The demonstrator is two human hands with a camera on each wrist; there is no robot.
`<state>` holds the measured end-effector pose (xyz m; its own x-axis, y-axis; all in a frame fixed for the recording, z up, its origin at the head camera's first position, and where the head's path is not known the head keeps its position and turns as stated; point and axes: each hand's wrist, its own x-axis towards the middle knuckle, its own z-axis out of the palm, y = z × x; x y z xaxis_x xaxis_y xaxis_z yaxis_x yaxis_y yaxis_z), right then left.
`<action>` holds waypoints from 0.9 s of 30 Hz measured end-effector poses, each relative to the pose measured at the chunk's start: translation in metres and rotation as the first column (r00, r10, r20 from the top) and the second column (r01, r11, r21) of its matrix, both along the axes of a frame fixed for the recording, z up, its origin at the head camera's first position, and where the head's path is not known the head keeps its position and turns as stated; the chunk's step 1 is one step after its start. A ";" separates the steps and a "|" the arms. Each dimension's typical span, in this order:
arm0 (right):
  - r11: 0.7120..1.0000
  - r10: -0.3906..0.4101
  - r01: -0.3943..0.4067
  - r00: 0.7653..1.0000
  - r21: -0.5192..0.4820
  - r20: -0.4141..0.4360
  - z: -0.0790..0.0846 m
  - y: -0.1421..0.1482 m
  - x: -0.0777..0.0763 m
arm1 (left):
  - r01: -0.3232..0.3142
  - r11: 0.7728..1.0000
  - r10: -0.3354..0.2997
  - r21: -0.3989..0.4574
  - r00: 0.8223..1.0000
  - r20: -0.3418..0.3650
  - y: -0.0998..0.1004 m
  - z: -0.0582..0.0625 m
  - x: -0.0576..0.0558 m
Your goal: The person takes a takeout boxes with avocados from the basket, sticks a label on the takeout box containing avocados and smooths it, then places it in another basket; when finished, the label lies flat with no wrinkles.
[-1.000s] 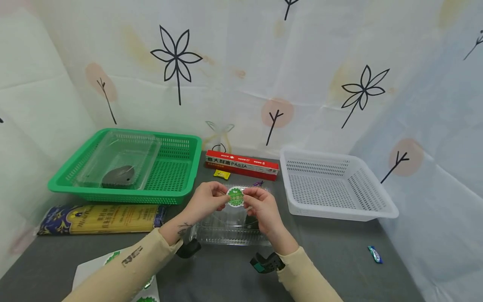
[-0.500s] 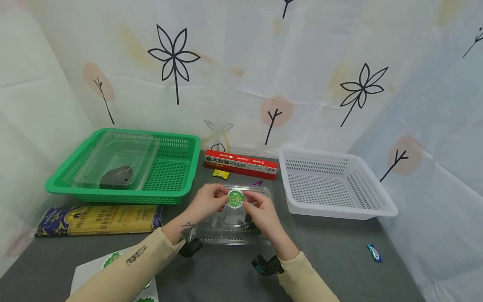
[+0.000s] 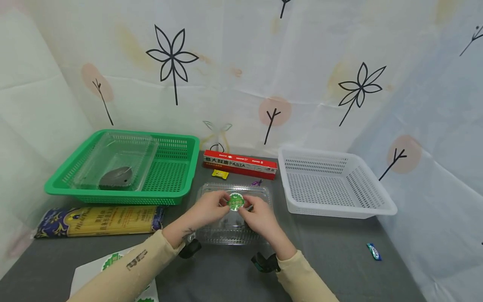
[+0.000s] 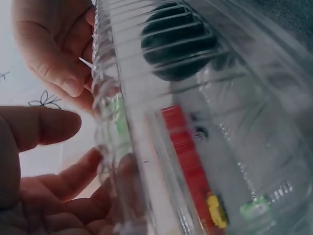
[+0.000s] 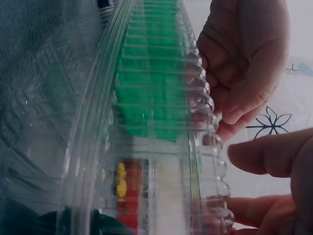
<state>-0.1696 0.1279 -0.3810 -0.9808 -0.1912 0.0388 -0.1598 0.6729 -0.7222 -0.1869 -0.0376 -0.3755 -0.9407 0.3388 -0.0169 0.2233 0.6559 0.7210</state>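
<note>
A round green-and-white sticker (image 3: pixel 235 201) lies at the lid of a clear plastic clamshell box (image 3: pixel 226 238), between my two hands. The left hand (image 3: pixel 208 207) pinches its left edge. Opposite it, the right hand (image 3: pixel 260 216) pinches the right edge with thumb and finger. In the left wrist view, the sticker's green (image 4: pixel 119 122) shows blurred through the ribbed plastic. A dark rounded object (image 4: pixel 176 41) shows through the box there; the right hand mostly hides it in the head view. Whether the sticker touches the lid all over is hidden.
A green basket (image 3: pixel 181 197) at left holds another clear box (image 3: pixel 130 147) with a dark item. Behind my hands lie a red pasta box (image 3: pixel 239 164) and a yellow packet (image 3: pixel 220 174). At right is a white basket (image 3: pixel 336 209); at left, bagged spaghetti (image 3: pixel 109 221) and a sticker sheet (image 3: pixel 84 274).
Both hands have lowered slightly with the sticker, bringing it from above the clear box to its lid. The baskets and packets have stayed in place.
</note>
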 end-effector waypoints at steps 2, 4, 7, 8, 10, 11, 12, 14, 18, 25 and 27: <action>0.996 0.018 -0.017 1.000 0.092 -0.017 -0.001 0.000 0.000 | 0.028 0.997 -0.033 -0.075 0.998 -0.062 0.000 -0.001 0.001; 0.984 0.041 -0.034 0.999 0.176 -0.036 -0.002 -0.001 0.000 | 0.041 0.985 -0.063 -0.168 0.990 -0.130 0.000 -0.002 0.002; 0.966 0.062 -0.046 0.996 0.255 -0.057 -0.002 -0.002 0.001 | 0.026 0.955 -0.088 -0.297 0.976 -0.198 -0.001 -0.002 0.006; 0.963 0.066 -0.046 0.996 0.265 -0.066 -0.002 -0.002 0.002 | 0.021 0.943 -0.097 -0.332 0.972 -0.215 -0.001 -0.002 0.007; 0.957 0.087 -0.058 0.992 0.285 -0.089 -0.001 -0.002 0.004 | 0.018 0.919 -0.121 -0.395 0.964 -0.237 -0.001 -0.001 0.010; 0.948 0.107 -0.068 0.988 0.311 -0.109 0.000 -0.002 0.004 | 0.023 0.906 -0.137 -0.423 0.961 -0.241 -0.001 -0.001 0.011; 0.938 0.131 -0.083 0.984 0.338 -0.123 0.000 -0.003 0.005 | 0.034 0.896 -0.156 -0.444 0.958 -0.241 -0.001 -0.001 0.012; 0.907 0.191 -0.122 0.972 0.403 -0.137 0.000 -0.003 0.006 | 0.069 0.872 -0.203 -0.484 0.952 -0.230 -0.001 -0.002 0.014; 0.826 0.278 -0.163 0.951 0.539 -0.137 -0.001 -0.004 0.008 | 0.112 0.834 -0.261 -0.540 0.943 -0.206 0.000 -0.005 0.017; 0.807 0.251 -0.134 0.959 0.575 -0.129 0.002 -0.002 0.010 | 0.064 0.800 -0.243 -0.597 0.943 -0.225 -0.003 -0.006 0.019; 0.827 0.225 -0.102 0.961 0.554 -0.159 0.003 0.000 0.011 | 0.038 0.803 -0.223 -0.594 0.945 -0.240 -0.006 -0.006 0.021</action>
